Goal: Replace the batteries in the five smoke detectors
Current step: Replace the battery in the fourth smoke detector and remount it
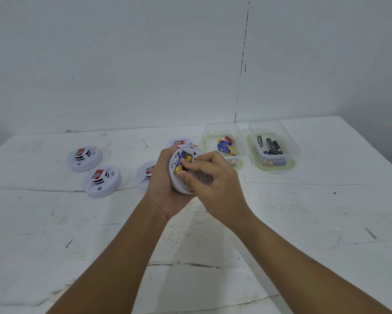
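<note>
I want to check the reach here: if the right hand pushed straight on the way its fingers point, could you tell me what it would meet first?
Most likely the yellow-and-blue batteries in the held smoke detector; the right hand already has its fingertips at them.

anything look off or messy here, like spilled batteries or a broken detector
Nothing stands out. The batteries sit inside the two clear tubs; none lie loose on the table. The left hand holds one detector open while the right hand works its batteries. The scuffed tabletop looks like plain wear.
</note>
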Tool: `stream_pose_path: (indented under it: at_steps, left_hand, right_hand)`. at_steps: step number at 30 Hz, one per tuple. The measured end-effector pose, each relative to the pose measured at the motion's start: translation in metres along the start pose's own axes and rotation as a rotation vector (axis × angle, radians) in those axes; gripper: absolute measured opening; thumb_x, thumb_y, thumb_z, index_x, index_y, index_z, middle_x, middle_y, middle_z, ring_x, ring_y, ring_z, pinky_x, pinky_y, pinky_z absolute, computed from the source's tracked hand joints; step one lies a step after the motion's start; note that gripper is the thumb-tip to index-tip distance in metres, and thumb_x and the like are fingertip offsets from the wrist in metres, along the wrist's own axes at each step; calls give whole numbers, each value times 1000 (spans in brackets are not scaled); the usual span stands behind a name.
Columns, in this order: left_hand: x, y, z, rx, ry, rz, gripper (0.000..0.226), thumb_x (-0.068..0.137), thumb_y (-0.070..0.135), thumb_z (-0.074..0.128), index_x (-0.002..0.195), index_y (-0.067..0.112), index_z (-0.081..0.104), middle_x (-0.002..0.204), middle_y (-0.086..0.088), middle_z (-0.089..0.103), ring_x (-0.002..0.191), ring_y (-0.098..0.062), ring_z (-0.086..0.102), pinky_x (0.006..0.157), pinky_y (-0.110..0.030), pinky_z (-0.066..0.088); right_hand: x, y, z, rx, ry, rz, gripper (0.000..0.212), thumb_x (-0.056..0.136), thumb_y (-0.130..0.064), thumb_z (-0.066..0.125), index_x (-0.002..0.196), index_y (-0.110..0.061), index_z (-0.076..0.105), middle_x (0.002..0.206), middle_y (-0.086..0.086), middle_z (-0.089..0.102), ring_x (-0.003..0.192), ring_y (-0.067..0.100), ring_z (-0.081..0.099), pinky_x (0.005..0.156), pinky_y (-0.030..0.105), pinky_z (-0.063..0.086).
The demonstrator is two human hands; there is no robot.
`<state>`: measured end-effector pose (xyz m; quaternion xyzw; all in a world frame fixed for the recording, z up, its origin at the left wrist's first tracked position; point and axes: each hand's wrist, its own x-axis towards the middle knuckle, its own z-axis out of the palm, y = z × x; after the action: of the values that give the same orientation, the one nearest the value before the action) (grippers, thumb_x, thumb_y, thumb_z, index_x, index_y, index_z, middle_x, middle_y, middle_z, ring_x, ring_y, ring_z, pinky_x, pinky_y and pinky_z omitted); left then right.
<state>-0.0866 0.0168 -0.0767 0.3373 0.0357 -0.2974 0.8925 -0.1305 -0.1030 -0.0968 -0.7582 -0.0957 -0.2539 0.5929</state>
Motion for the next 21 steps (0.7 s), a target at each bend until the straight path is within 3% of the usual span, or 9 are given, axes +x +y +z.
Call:
stream_pose_path:
  at_steps: [4, 11, 15, 17, 21]
  left_hand:
    - [0, 2, -1, 23, 10, 8, 44, 96, 46, 58, 129, 16, 63, 107, -7, 69, 96, -22, 70, 82, -36, 61]
    - [0, 1, -5, 12, 22, 38, 40, 100, 45, 55, 116, 13, 73, 100, -9, 71, 88, -23, 72, 74, -34, 62]
    - [0, 0, -7, 8, 6, 43, 43, 103, 46, 50, 130, 16, 64, 97, -9, 72, 85, -23, 73, 66, -36, 60]
    - [1, -2, -9, 33, 16, 36, 43, 103, 47, 49, 131, 16, 61, 96, -9, 71, 85, -24, 72, 64, -36, 59]
    - [3, -4, -12, 115, 68, 46, 43, 102, 45, 51, 127, 13, 67, 106, -11, 73, 98, -27, 72, 73, -40, 61]
  right_hand:
    - [0, 1, 0, 27, -26, 50, 29, 87, -21, 84, 115, -16, 80, 103, -6, 66, 102, 10, 68, 87, 16, 51]
    - [3, -2, -3, 118, -66, 162, 26, 86, -16, 85, 112, -16, 82, 99, -9, 67, 91, -2, 64, 82, 12, 47]
    - [6, 0, -7, 123, -138, 184, 23, 88, -16, 82, 112, -17, 82, 98, -11, 68, 89, -3, 63, 81, 14, 48]
    - [5, 1, -7, 124, -116, 195, 22, 87, -17, 84, 109, -18, 82, 100, -7, 70, 90, 1, 66, 82, 18, 51]
    - [5, 5, -4, 231, -91, 325, 27, 81, -16, 89, 106, -18, 80, 94, -1, 72, 86, 12, 67, 88, 40, 60]
